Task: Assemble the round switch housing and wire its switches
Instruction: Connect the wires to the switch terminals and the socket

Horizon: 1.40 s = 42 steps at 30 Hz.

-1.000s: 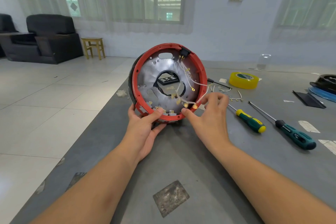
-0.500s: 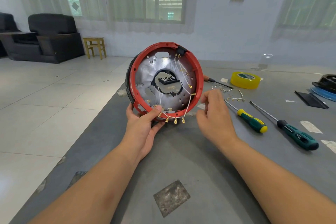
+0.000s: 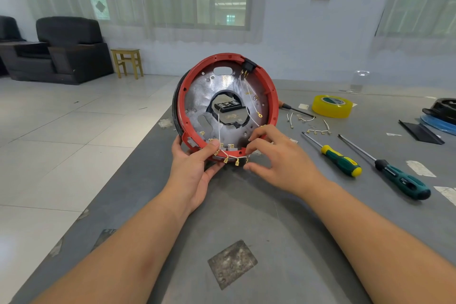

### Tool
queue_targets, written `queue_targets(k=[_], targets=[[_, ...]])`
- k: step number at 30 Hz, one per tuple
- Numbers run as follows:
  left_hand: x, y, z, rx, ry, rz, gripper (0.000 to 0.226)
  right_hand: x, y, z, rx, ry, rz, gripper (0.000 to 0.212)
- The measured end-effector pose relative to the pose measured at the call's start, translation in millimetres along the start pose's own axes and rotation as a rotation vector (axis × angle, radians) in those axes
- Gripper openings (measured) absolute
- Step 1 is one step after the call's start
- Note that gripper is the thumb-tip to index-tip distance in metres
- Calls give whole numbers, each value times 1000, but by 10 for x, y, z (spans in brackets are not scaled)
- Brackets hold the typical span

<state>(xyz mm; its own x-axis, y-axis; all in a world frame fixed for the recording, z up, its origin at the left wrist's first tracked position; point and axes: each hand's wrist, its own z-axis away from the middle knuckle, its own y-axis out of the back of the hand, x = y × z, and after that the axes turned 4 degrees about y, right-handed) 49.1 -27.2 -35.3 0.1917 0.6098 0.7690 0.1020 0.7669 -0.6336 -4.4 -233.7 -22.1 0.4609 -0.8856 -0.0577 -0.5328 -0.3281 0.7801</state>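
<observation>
Two hands meet at the round red-rimmed housing (image 3: 228,106): left hand (image 3: 197,168) grips its lower rim, right hand (image 3: 278,163) pinches thin white wires (image 3: 237,155) by the grey desk's (image 3: 271,242) left edge

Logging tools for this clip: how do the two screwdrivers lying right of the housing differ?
The yellow-and-green-handled screwdriver lies nearer the round red housing; the dark teal-handled screwdriver lies farther right. The first has a yellow end cap and collar; the second is teal and black throughout. The teal one's handle looks longer and bulkier. Both lie flat on the grey table, shafts pointing away and to the left, roughly parallel, touched by neither hand.
</observation>
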Motion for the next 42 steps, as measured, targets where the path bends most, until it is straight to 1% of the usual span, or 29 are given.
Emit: queue_targets(k=[2,6,13,18,21,25,29,32,35,36,39,42], targets=[[2,0,5,-4,2,-4,78,-10,20,-5,-28,16,48,30],[0,-1,7,-12,11,-11,74,-34,37,-11,-62,52,157,29],[-7,-8,15,-30,2,-33,75,-41,43,-10,-41,50,133,24],[-16,7,3,-46,-6,-43,76,-22,36,-9,-19,49,114,30],[-15,15,-6,-40,-8,-37,77,-5,35,-3,1,49,91,28],[-4,27,-5,-56,-6,-29,75,11,67,-19,39,-50,-12,26],[-12,15,11,-74,-8,-48,72,-44,83,-85,73,-207,-178,14],[-30,-1,33,-97,-26,-90,74,-118,91,-163,82,-330,-374,19],[-37,-2,34,-104,-31,-111,77,-152,96,-205,33,-387,-499,22],[-35,-1,34,-105,-29,-114,78,-161,100,-210,20,-388,-514,20],[-31,2,36,-102,-17,-117,79,-188,120,-222,25,-394,-538,5],[-36,-1,34,-113,-7,-121,70,-188,140,-234,25,-425,-499,9]])
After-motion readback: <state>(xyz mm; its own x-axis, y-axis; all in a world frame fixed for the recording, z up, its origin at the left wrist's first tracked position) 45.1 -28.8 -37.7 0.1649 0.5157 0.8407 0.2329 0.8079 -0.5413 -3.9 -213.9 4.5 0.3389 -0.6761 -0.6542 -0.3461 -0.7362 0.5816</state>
